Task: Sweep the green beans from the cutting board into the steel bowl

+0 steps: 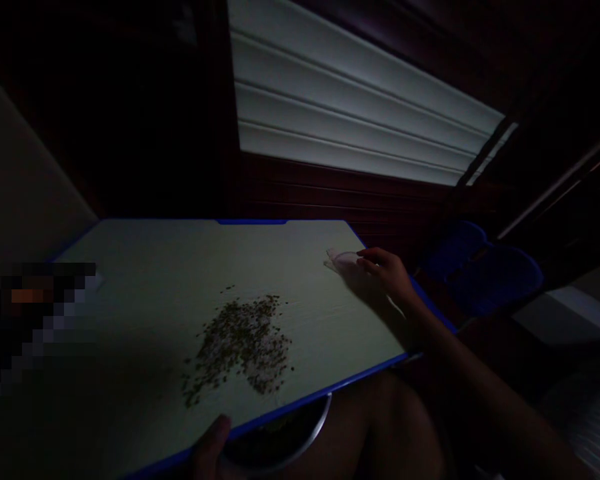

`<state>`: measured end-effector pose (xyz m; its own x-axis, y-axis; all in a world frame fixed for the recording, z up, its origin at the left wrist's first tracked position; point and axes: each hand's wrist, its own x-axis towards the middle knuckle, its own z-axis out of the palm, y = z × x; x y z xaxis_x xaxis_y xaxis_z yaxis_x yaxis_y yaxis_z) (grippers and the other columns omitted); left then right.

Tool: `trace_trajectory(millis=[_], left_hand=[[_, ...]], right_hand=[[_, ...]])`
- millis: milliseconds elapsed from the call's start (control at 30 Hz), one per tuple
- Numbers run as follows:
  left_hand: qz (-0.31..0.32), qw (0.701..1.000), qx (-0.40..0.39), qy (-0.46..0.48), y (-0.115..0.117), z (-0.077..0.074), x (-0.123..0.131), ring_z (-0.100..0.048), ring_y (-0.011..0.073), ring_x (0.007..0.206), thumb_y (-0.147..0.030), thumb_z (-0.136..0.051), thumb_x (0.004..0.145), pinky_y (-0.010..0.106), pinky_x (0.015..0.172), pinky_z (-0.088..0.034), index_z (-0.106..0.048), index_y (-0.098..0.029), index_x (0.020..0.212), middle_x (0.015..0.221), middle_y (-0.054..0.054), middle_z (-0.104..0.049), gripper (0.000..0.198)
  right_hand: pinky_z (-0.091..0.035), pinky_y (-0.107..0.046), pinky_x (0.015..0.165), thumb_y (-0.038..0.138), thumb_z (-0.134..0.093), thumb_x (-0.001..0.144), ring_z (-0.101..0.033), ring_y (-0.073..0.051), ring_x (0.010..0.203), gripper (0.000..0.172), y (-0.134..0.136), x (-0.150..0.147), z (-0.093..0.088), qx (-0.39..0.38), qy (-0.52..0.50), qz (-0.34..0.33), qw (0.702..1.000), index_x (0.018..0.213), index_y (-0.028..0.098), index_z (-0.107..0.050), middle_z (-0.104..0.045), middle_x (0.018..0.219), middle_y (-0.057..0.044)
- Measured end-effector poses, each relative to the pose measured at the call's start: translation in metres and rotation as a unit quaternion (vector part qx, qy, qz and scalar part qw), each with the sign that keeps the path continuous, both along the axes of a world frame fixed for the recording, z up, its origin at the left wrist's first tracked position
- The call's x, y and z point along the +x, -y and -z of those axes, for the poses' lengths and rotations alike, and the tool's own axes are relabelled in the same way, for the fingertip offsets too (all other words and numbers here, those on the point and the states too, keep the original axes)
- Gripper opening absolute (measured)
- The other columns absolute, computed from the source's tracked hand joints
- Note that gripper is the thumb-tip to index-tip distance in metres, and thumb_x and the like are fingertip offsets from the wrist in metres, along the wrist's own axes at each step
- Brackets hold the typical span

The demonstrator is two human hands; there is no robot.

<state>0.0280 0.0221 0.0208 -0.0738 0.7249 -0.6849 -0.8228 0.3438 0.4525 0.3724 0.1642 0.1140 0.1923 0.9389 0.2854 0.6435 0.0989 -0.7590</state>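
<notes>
Brown-and-pale seed-like bits point(243, 333) are best kept unscattered while a clear plastic piece point(344, 259) is pinched by the right hand point(387, 270) at two o'clock, the left hand point(213, 445), at seven, of unclear grip.

Dark grains point(247, 332), perhaps seeds, litter the tabletop point(260, 257).

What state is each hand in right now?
Left hand: thumb over blue table edge; grip unclear.
Right hand: fingertips at pale item; grip unclear.
</notes>
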Motion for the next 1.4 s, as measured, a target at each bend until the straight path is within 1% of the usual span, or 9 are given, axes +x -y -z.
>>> trace_trajectory(millis=[133,300,500,667,767,867,1067,1200,1400], left_hand=[[-0.037,0.996,0.083,-0.024,0.004,-0.019,0.008,-0.042,0.0332,0.154,-0.021,-0.077,0.078,0.051,0.126,-0.036,-0.064,-0.032,0.145,0.138,-0.001,-0.074,0.069],[-0.027,0.994,0.100,-0.031,0.008,-0.016,0.002,-0.062,0.0310,0.138,-0.013,-0.075,0.084,0.049,0.120,-0.047,-0.065,-0.032,0.144,0.115,0.001,-0.083,0.064],[-0.027,0.994,0.103,-0.033,0.005,-0.016,-0.001,-0.070,0.0287,0.127,-0.019,-0.070,0.093,0.048,0.115,-0.052,-0.066,-0.024,0.140,0.114,0.006,-0.083,0.047],[-0.036,0.991,0.116,-0.059,0.006,-0.020,0.001,-0.077,0.0282,0.110,-0.009,-0.069,0.091,0.048,0.110,-0.057,-0.065,-0.014,0.137,0.108,0.008,-0.083,0.046],[-0.036,0.990,0.130,-0.053,0.007,-0.020,0.001,-0.076,0.0298,0.113,-0.008,-0.070,0.090,0.047,0.107,-0.059,-0.065,-0.009,0.134,0.111,0.013,-0.082,0.044],[-0.048,0.990,0.126,-0.043,0.007,-0.021,0.001,-0.074,0.0299,0.117,-0.007,-0.070,0.089,0.046,0.108,-0.058,-0.066,-0.010,0.133,0.113,0.013,-0.082,0.044],[-0.071,0.991,0.110,-0.027,0.008,-0.021,0.005,-0.075,0.0316,0.117,-0.007,-0.073,0.086,0.048,0.107,-0.058,-0.070,-0.012,0.125,0.108,0.012,-0.083,0.039],[-0.087,0.992,0.092,-0.007,0.009,-0.019,0.010,-0.072,0.0325,0.122,-0.012,-0.073,0.087,0.049,0.108,-0.057,-0.071,-0.014,0.125,0.110,0.011,-0.083,0.038],[-0.105,0.992,0.068,-0.002,0.008,-0.014,0.017,-0.070,0.0338,0.126,-0.018,-0.074,0.085,0.051,0.113,-0.053,-0.074,-0.015,0.120,0.110,0.010,-0.083,0.035]], right_hand=[[-0.062,-0.045,0.092,0.039,-0.068,0.102,-0.072,-0.023,0.108,0.034,0.017,-0.022,0.006,0.029,-0.066,-0.022,0.997,0.129,0.018,-0.067,-0.070,0.128,-0.009],[-0.062,-0.045,0.092,0.040,-0.069,0.102,-0.072,-0.023,0.106,0.031,0.047,-0.069,0.016,0.021,-0.138,-0.098,0.985,0.123,0.017,-0.068,-0.072,0.123,-0.008],[-0.059,-0.028,0.062,0.049,-0.060,0.106,-0.068,-0.013,0.072,0.038,0.066,-0.099,0.007,-0.028,-0.227,-0.157,0.961,0.125,0.016,-0.064,-0.071,0.101,-0.004],[-0.051,-0.024,0.052,0.052,-0.062,0.102,-0.065,-0.012,0.063,0.047,0.065,-0.099,-0.008,-0.052,-0.263,-0.176,0.947,0.135,0.019,-0.056,-0.072,0.094,-0.002],[-0.049,-0.026,0.055,0.050,-0.069,0.092,-0.068,-0.015,0.065,0.054,0.070,-0.099,-0.010,-0.070,-0.264,-0.170,0.947,0.136,0.022,-0.055,-0.074,0.091,-0.001],[-0.051,-0.029,0.059,0.049,-0.073,0.087,-0.071,-0.018,0.070,0.050,0.082,-0.104,-0.005,-0.085,-0.251,-0.163,0.950,0.128,0.023,-0.062,-0.076,0.095,-0.003],[-0.055,-0.035,0.076,0.053,-0.070,0.091,-0.071,-0.026,0.089,0.032,0.106,-0.105,0.009,-0.090,-0.174,-0.139,0.971,0.105,0.025,-0.073,-0.077,0.097,-0.006],[-0.056,-0.036,0.079,0.055,-0.067,0.092,-0.071,-0.028,0.093,0.033,0.104,-0.101,0.011,-0.086,-0.139,-0.133,0.978,0.103,0.025,-0.073,-0.078,0.100,-0.007],[-0.056,-0.035,0.079,0.050,-0.064,0.097,-0.073,-0.026,0.094,0.029,0.101,-0.110,0.010,-0.112,-0.100,-0.170,0.974,0.110,0.026,-0.074,-0.080,0.103,-0.007]])
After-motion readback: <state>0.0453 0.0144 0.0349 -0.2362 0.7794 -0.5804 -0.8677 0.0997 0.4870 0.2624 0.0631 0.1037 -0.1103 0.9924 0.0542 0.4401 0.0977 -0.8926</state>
